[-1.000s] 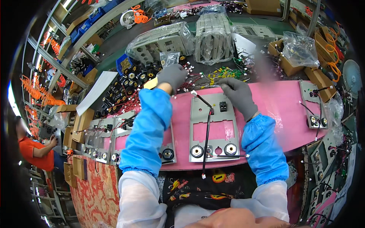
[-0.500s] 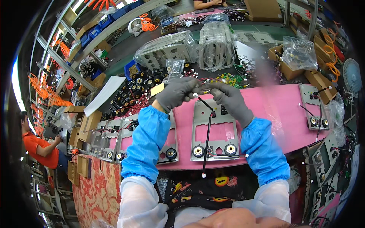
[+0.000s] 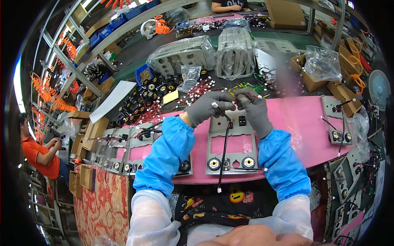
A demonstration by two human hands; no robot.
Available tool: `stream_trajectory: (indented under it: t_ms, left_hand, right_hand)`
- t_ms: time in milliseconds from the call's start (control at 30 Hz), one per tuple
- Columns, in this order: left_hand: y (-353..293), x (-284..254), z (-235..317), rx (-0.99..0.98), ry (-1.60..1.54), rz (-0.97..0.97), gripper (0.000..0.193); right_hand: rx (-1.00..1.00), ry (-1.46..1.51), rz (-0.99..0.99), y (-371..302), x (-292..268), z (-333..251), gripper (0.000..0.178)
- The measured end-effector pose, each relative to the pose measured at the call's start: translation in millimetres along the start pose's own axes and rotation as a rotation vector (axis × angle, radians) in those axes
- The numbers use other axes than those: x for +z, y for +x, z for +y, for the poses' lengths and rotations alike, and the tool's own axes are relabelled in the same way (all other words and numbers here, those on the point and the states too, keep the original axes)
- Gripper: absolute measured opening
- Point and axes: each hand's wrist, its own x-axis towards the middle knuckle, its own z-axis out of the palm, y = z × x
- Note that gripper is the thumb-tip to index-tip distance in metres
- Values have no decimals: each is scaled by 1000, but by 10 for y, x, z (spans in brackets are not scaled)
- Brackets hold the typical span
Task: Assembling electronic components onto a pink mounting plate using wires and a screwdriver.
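Observation:
My left hand (image 3: 210, 107), in a grey glove, is closed with its fingertips against those of my gloved right hand (image 3: 255, 115). Between them they pinch a thin red-and-black wire lead (image 3: 248, 96), whose white plug sticks out past the right fingers. Below lies a grey metal panel (image 3: 236, 158) with two round brass-centred fittings near its front edge. A small black switch (image 3: 242, 121) sits at the panel's back part. A black sleeved cable (image 3: 224, 147) runs down over the panel and past the table edge; its upper white plug is beside my left fingers.
Black round fittings (image 3: 129, 104) and red wire leads (image 3: 193, 93) are heaped at the back left. Bagged stacks of panels (image 3: 180, 53) stand behind. More panels (image 3: 336, 110) lie on the pink mat (image 3: 287, 119). A co-worker in orange (image 3: 39, 151) is at far left.
My left hand has shifted right and slightly down, meeting the right hand. The red-and-black lead with its white plug now shows at the right fingers.

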Motion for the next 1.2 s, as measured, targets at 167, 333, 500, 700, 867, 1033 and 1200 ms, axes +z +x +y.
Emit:
stream_trajectory:
  t_ms: [167, 333, 500, 700, 867, 1033, 1200]
  left_hand:
    - [109, -39, -231, 117, 162, 44, 25]
    - [53, 19, -280, 199, 346, 210, 28]
    - [-100, 14, -588, 112, -43, 27, 41]
    - [16, 131, -691, 107, 109, -80, 47]
    - [38, 149, -819, 350, 461, -7, 36]
    - [34, 126, -776, 409, 312, -73, 36]
    - [27, 144, -798, 346, 342, -38, 39]
  right_hand:
    - [60, -67, -67, -18, 29, -35, 21]
    - [129, -93, -21, 49, -89, -12, 17]
    - [214, -232, -134, 89, -170, -61, 15]
    - [197, -228, -241, 98, -242, -8, 12]
    - [147, -151, -247, 121, -268, -26, 13]
    - [202, -142, -189, 92, -302, -66, 17]
    - [216, -108, -125, 73, -269, -42, 21]
